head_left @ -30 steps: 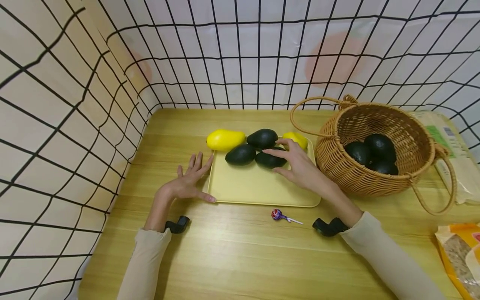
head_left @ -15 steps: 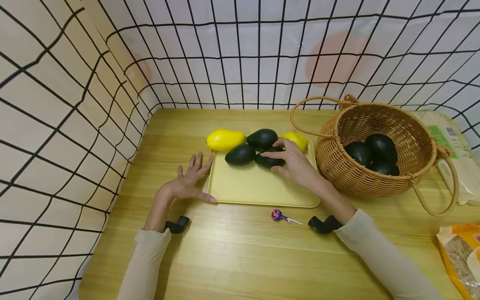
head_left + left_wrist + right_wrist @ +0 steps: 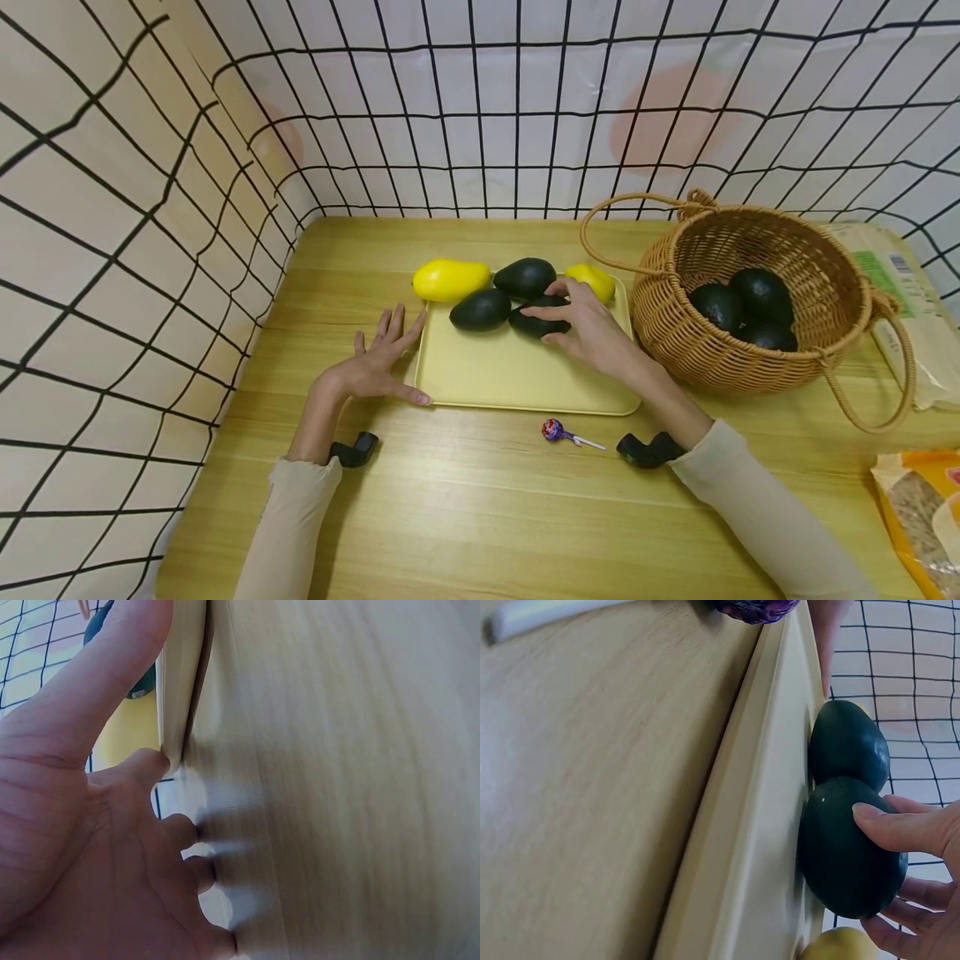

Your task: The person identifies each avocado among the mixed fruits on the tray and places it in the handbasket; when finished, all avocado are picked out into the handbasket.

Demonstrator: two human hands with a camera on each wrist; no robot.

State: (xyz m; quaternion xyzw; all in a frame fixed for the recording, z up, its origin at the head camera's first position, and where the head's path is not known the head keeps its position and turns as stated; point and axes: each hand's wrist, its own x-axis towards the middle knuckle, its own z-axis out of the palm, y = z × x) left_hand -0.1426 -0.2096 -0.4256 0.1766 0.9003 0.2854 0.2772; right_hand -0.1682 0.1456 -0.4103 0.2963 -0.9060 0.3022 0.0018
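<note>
A pale yellow tray [image 3: 517, 375] bears three dark green avocados. My right hand [image 3: 596, 329] grips the front right avocado [image 3: 534, 322], its thumb lying on the near side in the right wrist view and the other fingers round the far side. Touching that fruit on the left is a second avocado [image 3: 480, 310]; the third avocado [image 3: 524, 277] sits behind. A yellow mango [image 3: 452, 280] lies across the tray's back left corner, a lemon [image 3: 596, 280] at the back right. My left hand [image 3: 375, 367] is spread with straight fingers against the tray's left edge, thumb at the front corner.
A wicker basket [image 3: 742, 367] holding several avocados stands right of the tray, its handles sticking out. A wrapped lollipop [image 3: 553, 430] lies in front. Bags [image 3: 918, 517] sit at the right edge. Black wire mesh [image 3: 517, 125] walls the back and left.
My right hand has shifted slightly left and its fingers have come in round the front right avocado. My left hand and the tray have stayed in place.
</note>
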